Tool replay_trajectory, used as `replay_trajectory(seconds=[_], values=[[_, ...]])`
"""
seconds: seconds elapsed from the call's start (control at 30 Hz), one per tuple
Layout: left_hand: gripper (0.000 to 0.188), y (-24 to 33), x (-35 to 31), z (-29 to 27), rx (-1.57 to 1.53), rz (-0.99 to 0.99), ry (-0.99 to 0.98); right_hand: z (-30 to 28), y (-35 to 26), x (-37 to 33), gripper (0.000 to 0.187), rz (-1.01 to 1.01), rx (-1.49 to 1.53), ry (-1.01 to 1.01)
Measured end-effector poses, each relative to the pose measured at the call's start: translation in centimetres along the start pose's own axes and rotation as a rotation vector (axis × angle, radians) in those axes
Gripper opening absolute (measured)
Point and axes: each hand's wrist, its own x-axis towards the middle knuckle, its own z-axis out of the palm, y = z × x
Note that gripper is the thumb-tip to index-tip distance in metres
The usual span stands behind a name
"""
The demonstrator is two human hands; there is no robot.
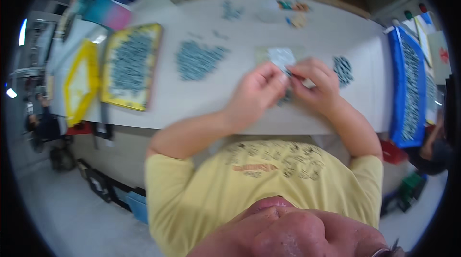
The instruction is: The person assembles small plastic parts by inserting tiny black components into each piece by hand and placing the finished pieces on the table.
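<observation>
My left hand [257,93] and my right hand [317,83] meet above the white table, fingertips closed in a pinch. Between them is a tiny dark piece [288,71], too small and blurred to name. Just beyond the fingertips lies a shiny white patch [282,55] on a pale greenish mat [261,55]. A few small grey pieces [285,98] show beneath my hands. To the right of my right hand is a small heap of dark pieces [342,71]. Left of my left hand spreads a larger heap of small grey-green pieces [198,60].
On the left stand a yellow tray [106,77] of grey pieces and another yellow frame-like tray [72,98]. A blue bin [396,108] of small pieces is at the right edge. Farther back are a whitish cup [267,14] and loose pieces [231,11]. Other people sit at both sides.
</observation>
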Motion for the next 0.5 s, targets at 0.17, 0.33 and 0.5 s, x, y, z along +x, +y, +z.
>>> replay_trajectory(seconds=[0.17,0.33,0.5], values=[[0.011,1.2,-1.2,3.8,-0.072,-0.080,0.074,-4.3,-1.0,0.2,0.037,-0.095,-0.068,-0.117],[0.009,-0.7,-0.9,5.4,-0.076,-0.122,0.088,-7.2,-0.9,-2.4,0.033,-0.097,-0.102,-0.057],[0.009,-2.9,-0.2,5.4,0.029,-0.040,0.172,-7.3,0.6,-4.9,0.027,-0.223,-0.116,0.063]])
